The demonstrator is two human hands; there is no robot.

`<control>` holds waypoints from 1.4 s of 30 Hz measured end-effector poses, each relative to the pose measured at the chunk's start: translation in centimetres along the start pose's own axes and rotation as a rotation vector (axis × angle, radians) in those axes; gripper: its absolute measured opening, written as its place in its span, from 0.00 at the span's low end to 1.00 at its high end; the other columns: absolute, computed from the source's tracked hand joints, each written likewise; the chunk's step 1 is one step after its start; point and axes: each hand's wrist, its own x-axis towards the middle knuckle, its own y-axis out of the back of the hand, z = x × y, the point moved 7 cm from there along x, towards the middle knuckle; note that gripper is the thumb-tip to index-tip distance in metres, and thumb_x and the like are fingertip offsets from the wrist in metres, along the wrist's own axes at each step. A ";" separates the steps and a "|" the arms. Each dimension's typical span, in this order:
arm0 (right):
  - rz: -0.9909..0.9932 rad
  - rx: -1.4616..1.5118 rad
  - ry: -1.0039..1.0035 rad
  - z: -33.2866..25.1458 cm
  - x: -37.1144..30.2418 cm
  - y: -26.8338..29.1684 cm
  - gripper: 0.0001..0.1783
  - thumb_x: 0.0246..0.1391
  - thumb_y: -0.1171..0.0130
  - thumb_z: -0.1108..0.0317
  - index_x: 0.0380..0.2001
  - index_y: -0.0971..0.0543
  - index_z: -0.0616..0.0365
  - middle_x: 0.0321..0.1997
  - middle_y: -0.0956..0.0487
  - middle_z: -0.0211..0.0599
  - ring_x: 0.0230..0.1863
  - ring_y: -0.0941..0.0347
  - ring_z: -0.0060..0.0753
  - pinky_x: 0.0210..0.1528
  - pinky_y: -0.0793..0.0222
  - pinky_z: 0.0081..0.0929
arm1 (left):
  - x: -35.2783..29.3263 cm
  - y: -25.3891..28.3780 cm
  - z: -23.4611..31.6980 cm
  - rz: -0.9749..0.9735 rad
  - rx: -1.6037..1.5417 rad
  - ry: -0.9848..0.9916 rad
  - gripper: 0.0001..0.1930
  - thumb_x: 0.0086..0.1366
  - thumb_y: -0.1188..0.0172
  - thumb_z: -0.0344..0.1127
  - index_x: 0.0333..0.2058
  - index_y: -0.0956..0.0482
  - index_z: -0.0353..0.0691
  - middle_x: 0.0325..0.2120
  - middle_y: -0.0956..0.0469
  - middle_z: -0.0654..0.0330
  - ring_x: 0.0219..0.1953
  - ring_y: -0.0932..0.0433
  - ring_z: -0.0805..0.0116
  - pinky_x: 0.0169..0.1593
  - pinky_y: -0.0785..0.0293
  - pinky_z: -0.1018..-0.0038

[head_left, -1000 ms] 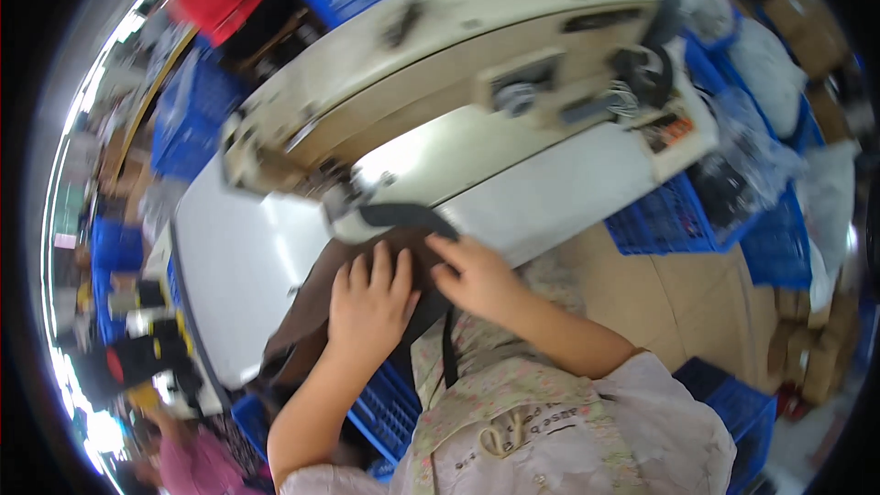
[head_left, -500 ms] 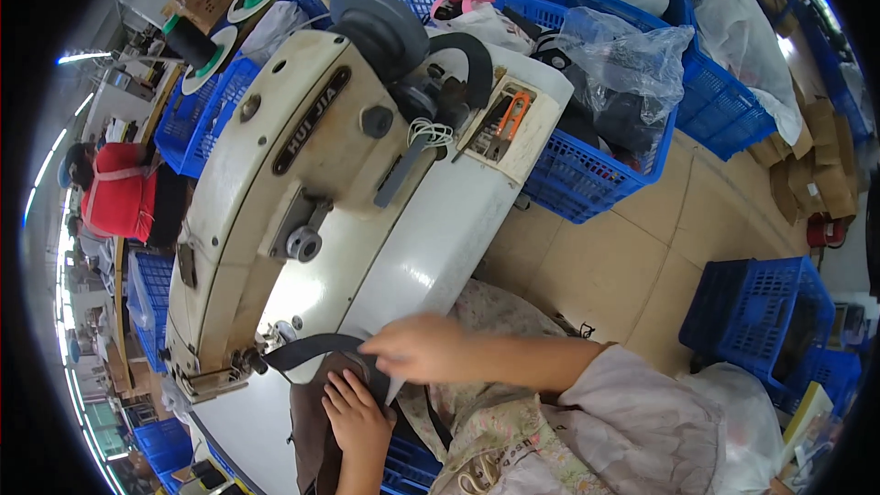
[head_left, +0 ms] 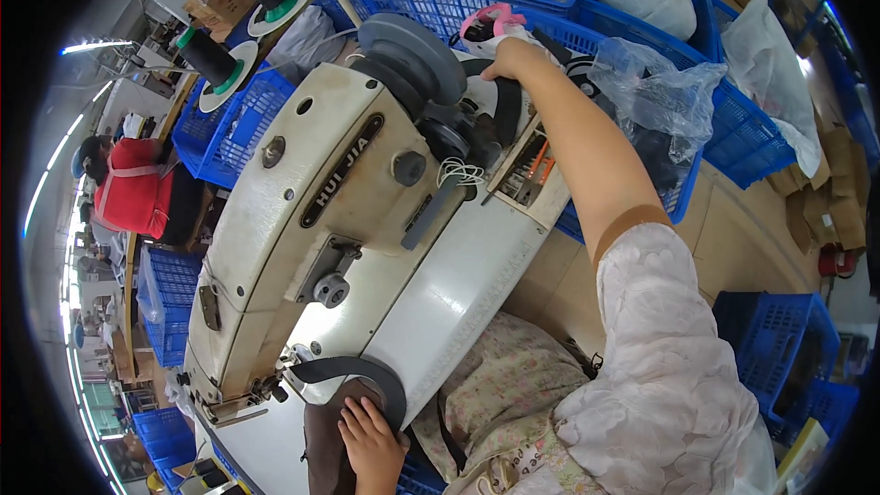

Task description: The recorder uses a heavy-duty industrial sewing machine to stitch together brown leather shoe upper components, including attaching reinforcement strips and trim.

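My left hand (head_left: 371, 445) lies with its fingers spread flat on a dark brown leather-like piece (head_left: 326, 435), at the near end of a sewing machine (head_left: 275, 192). A dark curved strip (head_left: 390, 390) arcs around that piece, with one end near the needle area. My right hand (head_left: 519, 61) reaches to the far end of the machine, beside the grey handwheel (head_left: 408, 46). Its fingers are closed at the top of another dark curved strip (head_left: 507, 115) lying there; the fingertips are partly hidden.
An inset tray (head_left: 527, 170) holds small tools, including orange-handled ones. Blue crates (head_left: 683, 197) with bags and dark pieces stand beyond the machine. Thread cones (head_left: 206, 57) stand at the far left. A person in red (head_left: 137, 185) sits at the left. More blue crates (head_left: 779, 339) are at the right.
My right hand has left the brown piece by my left hand and moved far forward to the strip beside the handwheel. My left hand stays on the brown piece.
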 end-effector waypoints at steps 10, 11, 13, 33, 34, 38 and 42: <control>0.254 0.556 -0.015 1.8 -0.6 10.6 0.17 0.42 0.31 0.57 0.31 0.15 0.60 0.23 0.18 0.45 0.34 0.17 0.34 0.38 0.22 0.34 | -0.1 0.1 -0.3 -0.031 -0.005 0.020 0.49 0.47 0.36 0.46 0.63 0.42 0.17 0.63 0.39 0.25 0.60 0.31 0.30 0.64 0.35 0.46; 0.307 0.627 0.063 1.0 -2.8 12.4 0.15 0.47 0.35 0.61 0.34 0.15 0.61 0.27 0.17 0.43 0.36 0.17 0.32 0.39 0.22 0.32 | -0.2 0.1 -0.3 -0.035 0.000 0.023 0.49 0.47 0.36 0.46 0.63 0.42 0.17 0.63 0.39 0.25 0.60 0.31 0.30 0.64 0.35 0.46; 0.487 0.705 0.135 6.3 -1.9 14.7 0.21 0.52 0.35 0.64 0.49 0.18 0.61 0.34 0.16 0.35 0.25 0.24 0.23 0.28 0.27 0.25 | 0.3 0.1 0.3 0.002 -0.018 -0.009 0.49 0.47 0.36 0.46 0.63 0.42 0.18 0.63 0.39 0.25 0.59 0.30 0.30 0.64 0.35 0.46; -0.171 0.937 0.115 6.2 -1.5 1.7 0.22 0.40 0.49 0.78 0.41 0.17 0.59 0.39 0.21 0.33 0.39 0.29 0.28 0.40 0.31 0.23 | 0.1 -0.3 -0.1 -0.019 -0.016 0.019 0.51 0.47 0.36 0.48 0.64 0.42 0.19 0.63 0.39 0.26 0.60 0.32 0.31 0.65 0.37 0.46; -0.169 0.822 0.097 5.7 -1.4 1.4 0.22 0.40 0.49 0.78 0.41 0.17 0.58 0.38 0.21 0.33 0.39 0.29 0.28 0.39 0.31 0.25 | 0.2 -0.1 -0.1 -0.020 -0.015 0.022 0.51 0.47 0.36 0.48 0.64 0.42 0.19 0.63 0.39 0.26 0.60 0.32 0.31 0.65 0.37 0.46; -0.152 0.641 0.125 4.3 -1.6 1.3 0.22 0.43 0.44 0.74 0.45 0.16 0.58 0.38 0.19 0.35 0.41 0.26 0.28 0.42 0.31 0.27 | 0.1 0.1 0.0 -0.060 -0.042 0.031 0.51 0.47 0.36 0.48 0.64 0.42 0.19 0.63 0.39 0.26 0.61 0.32 0.31 0.65 0.37 0.46; -0.089 0.706 0.210 5.0 -2.2 1.9 0.21 0.46 0.43 0.72 0.47 0.17 0.59 0.42 0.18 0.39 0.44 0.24 0.29 0.47 0.30 0.27 | 0.5 0.3 0.2 -0.055 -0.040 0.018 0.51 0.48 0.35 0.49 0.64 0.42 0.19 0.64 0.40 0.27 0.61 0.33 0.32 0.66 0.38 0.46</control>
